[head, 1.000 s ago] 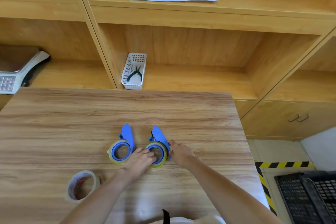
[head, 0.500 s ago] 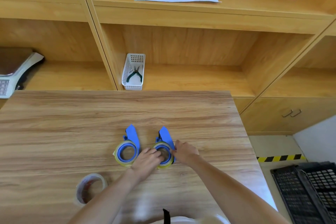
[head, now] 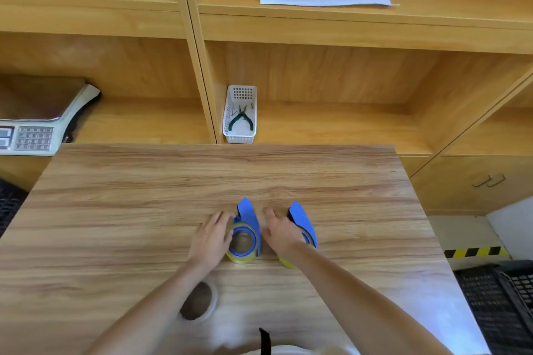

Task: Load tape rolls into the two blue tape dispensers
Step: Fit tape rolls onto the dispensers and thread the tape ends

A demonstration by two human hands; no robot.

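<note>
Your two blue dispensers lie side by side near the desk's point(head: 144, 181) middle, long axes running near edge to far edge, pointed tips toward the far edge. Your left hand point(head: 209, 239) rests open against the left dispenser point(head: 248, 228), fingers spread. Your right hand point(head: 281, 235) covers the right dispenser point(head: 301, 219); its grip I cannot tell. A spare roll point(head: 199, 301) lies toward the near edge.

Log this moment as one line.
left hand on left dispenser | right hand on right dispenser | both loaded | spare roll nearby
</note>
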